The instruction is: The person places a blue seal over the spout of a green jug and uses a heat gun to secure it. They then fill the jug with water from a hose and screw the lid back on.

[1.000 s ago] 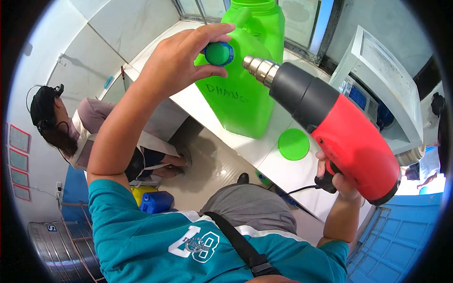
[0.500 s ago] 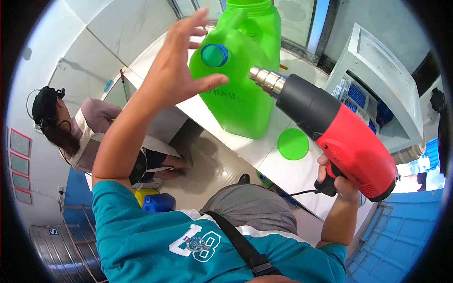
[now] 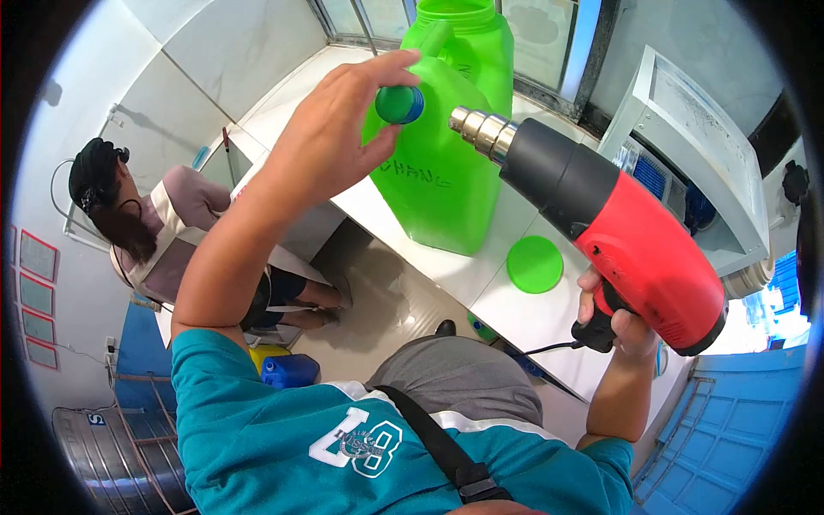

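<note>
A bright green plastic jug [image 3: 438,202] with dark handwriting stands on the white counter, its wide mouth uncovered at the top. On its near upper side sits a small round green cap [image 3: 394,105] with a blue band around its edge. My left hand [image 3: 343,120] curls round this cap, thumb below and fingers above. My right hand [image 3: 631,330] is wrapped round the grip of a red and black heat gun [image 3: 635,249]. The metal nozzle points toward the cap and jug, a short way off. A flat green lid [image 3: 534,263] lies on the counter right of the jug.
The white counter [image 3: 429,257] runs along the window. At right stands a white shelf unit [image 3: 704,154] with blue baskets. A cord hangs from the heat gun. At left a person [image 3: 163,223] sits nearby; a blue container [image 3: 290,370] is on the floor.
My left hand has moved from spread fingers beside the cap to closing round it. The jug and cap appear slightly turned. The heat gun has hardly moved.
</note>
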`<state>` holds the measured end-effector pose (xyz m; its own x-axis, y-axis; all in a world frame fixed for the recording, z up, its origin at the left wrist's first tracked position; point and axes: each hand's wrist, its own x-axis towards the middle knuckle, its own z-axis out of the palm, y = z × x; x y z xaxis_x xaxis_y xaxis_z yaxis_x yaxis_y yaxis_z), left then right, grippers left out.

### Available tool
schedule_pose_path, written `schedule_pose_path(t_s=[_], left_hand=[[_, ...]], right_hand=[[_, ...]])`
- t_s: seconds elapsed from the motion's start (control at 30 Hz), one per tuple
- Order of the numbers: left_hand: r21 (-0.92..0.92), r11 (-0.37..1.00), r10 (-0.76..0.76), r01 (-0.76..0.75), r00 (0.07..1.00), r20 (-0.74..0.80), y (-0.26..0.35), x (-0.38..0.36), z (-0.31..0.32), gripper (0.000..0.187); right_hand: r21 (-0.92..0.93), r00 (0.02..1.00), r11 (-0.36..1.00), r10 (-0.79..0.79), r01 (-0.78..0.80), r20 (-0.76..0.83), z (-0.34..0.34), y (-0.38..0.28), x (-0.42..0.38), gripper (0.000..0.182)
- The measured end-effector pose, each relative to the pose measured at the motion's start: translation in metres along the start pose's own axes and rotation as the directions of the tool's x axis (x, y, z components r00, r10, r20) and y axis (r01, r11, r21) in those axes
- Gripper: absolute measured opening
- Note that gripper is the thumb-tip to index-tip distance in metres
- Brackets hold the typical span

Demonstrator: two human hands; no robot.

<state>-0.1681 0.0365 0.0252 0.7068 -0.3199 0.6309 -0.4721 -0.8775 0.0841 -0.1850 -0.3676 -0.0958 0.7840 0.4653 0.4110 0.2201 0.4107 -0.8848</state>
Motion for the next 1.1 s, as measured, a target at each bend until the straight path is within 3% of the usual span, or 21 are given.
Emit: schedule_pose_path(t_s=[0.07, 0.1, 0.17, 0.2, 0.27, 0.3, 0.37, 0.4, 0.47, 0.57, 0.63, 0.7, 0.77, 0.83, 0.87, 0.9, 0.97, 1.0, 1.07, 1.1], left_hand=[[-0.035, 0.988, 0.153, -0.152, 0.988, 0.019, -0.005, 0.002, -0.007, 0.086], [-0.034, 0.988, 0.152, -0.151, 0.988, 0.022, 0.001, 0.006, -0.003, 0.086], [0.129, 0.986, -0.108, 0.106, 0.994, 0.007, 0.012, 0.002, -0.005, 0.084], [0.131, 0.986, -0.109, 0.107, 0.994, 0.008, 0.010, 0.005, -0.004, 0.084], [0.189, 0.946, 0.255, -0.262, 0.965, 0.060, 0.001, 0.009, -0.002, 0.078], [0.188, 0.946, 0.258, -0.264, 0.964, 0.059, 0.007, 0.008, -0.004, 0.078], [0.156, 0.987, -0.043, 0.045, 0.999, -0.014, 0.022, 0.006, -0.012, 0.067], [0.156, 0.987, -0.042, 0.044, 0.999, -0.015, 0.020, 0.005, -0.013, 0.067], [0.214, 0.977, -0.012, -0.021, 0.989, 0.151, 0.013, 0.003, -0.011, 0.068], [0.253, 0.964, 0.058, -0.077, 0.995, 0.081, 0.012, 0.013, -0.020, 0.071], [0.171, 0.985, 0.019, -0.026, 0.999, 0.047, 0.015, 0.030, -0.021, 0.077], [0.102, 0.983, -0.173, 0.154, 0.962, 0.212, 0.007, 0.047, -0.020, 0.081], [0.175, 0.982, -0.102, 0.074, 0.982, 0.157, 0.019, 0.051, -0.017, 0.080], [0.494, 0.870, -0.148, 0.012, 0.960, 0.237, 0.044, 0.049, -0.024, 0.073], [0.519, 0.853, -0.255, 0.056, 0.912, 0.321, 0.046, 0.048, -0.021, 0.061], [0.524, 0.850, -0.255, 0.054, 0.912, 0.321, 0.047, 0.047, -0.017, 0.061], [0.509, 0.859, -0.161, -0.059, 0.912, 0.377, 0.042, 0.045, -0.008, 0.049], [0.514, 0.855, -0.160, -0.064, 0.911, 0.380, 0.037, 0.046, -0.007, 0.049], [0.419, 0.844, 0.163, -0.335, 0.904, 0.395, 0.027, 0.050, -0.008, 0.040], [0.421, 0.840, 0.169, -0.341, 0.903, 0.394, 0.027, 0.053, -0.009, 0.040]], right_hand=[[-0.006, 1.000, 1.000, 0.016, -0.016, -0.004, 0.003, -0.003, -0.002, 0.074], [-0.007, 0.999, 0.999, 0.036, -0.036, -0.011, -0.005, -0.004, -0.001, 0.075], [-0.031, 0.998, 0.998, 0.049, -0.050, -0.031, -0.003, -0.007, -0.002, 0.077], [-0.055, 0.997, 0.996, 0.063, -0.066, -0.051, -0.005, -0.009, -0.001, 0.079], [-0.063, 0.996, 0.996, 0.055, -0.060, -0.070, -0.003, -0.012, 0.000, 0.079], [-0.072, 0.995, 0.996, 0.049, -0.055, -0.088, -0.002, -0.013, 0.000, 0.080], [-0.127, 0.998, 0.992, 0.002, -0.010, -0.061, -0.011, -0.010, -0.002, 0.083], [-0.177, 0.999, 0.984, -0.040, 0.034, -0.030, -0.013, -0.010, 0.001, 0.086], [-0.217, 0.993, 0.974, -0.090, 0.071, -0.078, -0.019, -0.021, 0.011, 0.086], [-0.186, 0.950, 0.980, -0.127, 0.075, -0.286, -0.025, -0.059, 0.029, 0.085], [-0.185, 0.938, 0.983, -0.065, 0.001, -0.341, -0.052, -0.087, 0.047, 0.069], [-0.303, 0.899, 0.930, 0.062, -0.210, -0.433, -0.098, -0.110, 0.067, 0.058], [-0.537, 0.800, 0.786, -0.093, -0.307, -0.593, -0.094, -0.126, 0.091, 0.049], [-0.597, 0.776, 0.716, -0.123, -0.362, -0.619, -0.133, -0.135, 0.105, 0.047], [-0.716, 0.785, 0.533, -0.143, -0.452, -0.602, -0.154, -0.138, 0.110, 0.047], [-0.793, 0.797, 0.320, -0.154, -0.519, -0.584, -0.160, -0.139, 0.112, 0.048], [-0.834, 0.813, 0.274, -0.222, -0.478, -0.539, -0.173, -0.141, 0.118, 0.044], [-0.860, 0.841, 0.125, -0.179, -0.495, -0.510, -0.184, -0.145, 0.125, 0.042], [-0.885, 0.899, -0.176, -0.166, -0.431, -0.405, -0.208, -0.147, 0.138, 0.039], [-0.883, 0.896, -0.172, -0.173, -0.436, -0.408, -0.214, -0.144, 0.146, 0.039]])
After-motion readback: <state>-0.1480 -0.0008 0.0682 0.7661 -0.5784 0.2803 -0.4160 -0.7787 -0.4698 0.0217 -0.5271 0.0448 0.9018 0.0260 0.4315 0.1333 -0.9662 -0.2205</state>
